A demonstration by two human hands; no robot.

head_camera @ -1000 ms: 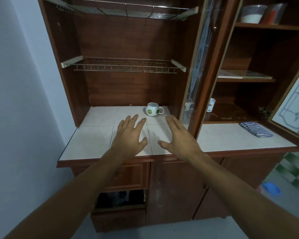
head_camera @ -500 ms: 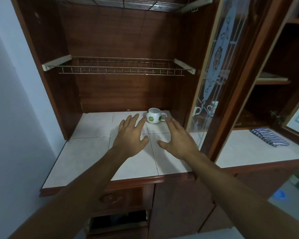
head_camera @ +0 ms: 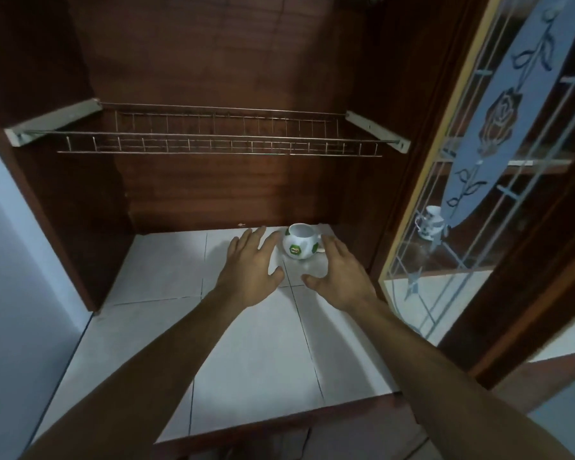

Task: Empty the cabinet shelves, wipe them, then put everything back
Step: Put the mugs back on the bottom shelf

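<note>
Head view: hands have closed in on mug (head_camera: 301, 241), left hand (head_camera: 251, 270) at 9 o'clock, right hand (head_camera: 341, 277) at 3; fingers (head_camera: 253, 237) apart, gripping nothing; pickup likely next.

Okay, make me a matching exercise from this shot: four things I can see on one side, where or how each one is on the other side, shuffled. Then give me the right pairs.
Things
1. mug
2. wire rack
3. glass door
4. left hand

Places or states
A. fixed high up, running from side to side
B. open with straight fingers, just left of the mug
C. swung open on the right, with a rose pattern
D. upright at the back of the tiled shelf

Pairs: 1-D, 2-A, 3-C, 4-B
</note>
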